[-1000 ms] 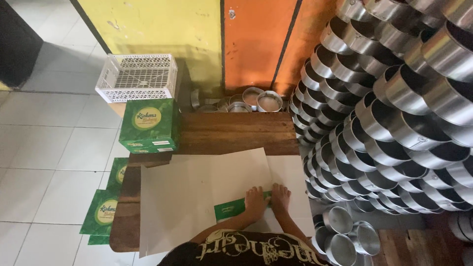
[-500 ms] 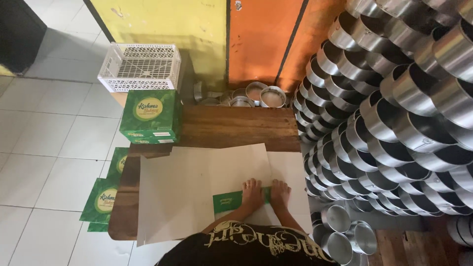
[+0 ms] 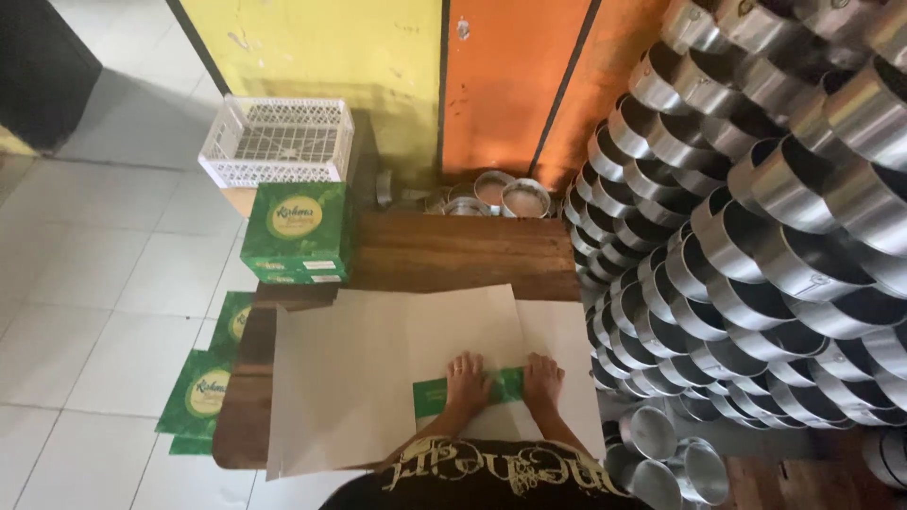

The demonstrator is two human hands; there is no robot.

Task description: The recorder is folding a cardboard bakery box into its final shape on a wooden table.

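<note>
Both hands lie flat, palms down, on a flat green printed paper label (image 3: 470, 388) that rests on large sheets of pale brown paper (image 3: 378, 368) near the front edge of a dark wooden table (image 3: 453, 253). The left hand (image 3: 468, 375) presses the middle of the label with fingers spread and pointing away from the body; the right hand (image 3: 542, 374) presses its right end, fingers together. Neither hand grips anything; they only press down, side by side with a short stretch of green showing between them.

At the far left corner of the table stands a green cardboard box with a yellow round emblem (image 3: 300, 231), and behind it a white plastic lattice crate (image 3: 277, 142). More flat green packs (image 3: 210, 378) lie on the white tiled floor left of the table. Just right of the table rises a tall stack of shiny round metal tins (image 3: 746, 246), crowding that side. A few open tins (image 3: 505, 194) sit beyond the table's far edge, by a yellow and orange wall (image 3: 416, 66).
</note>
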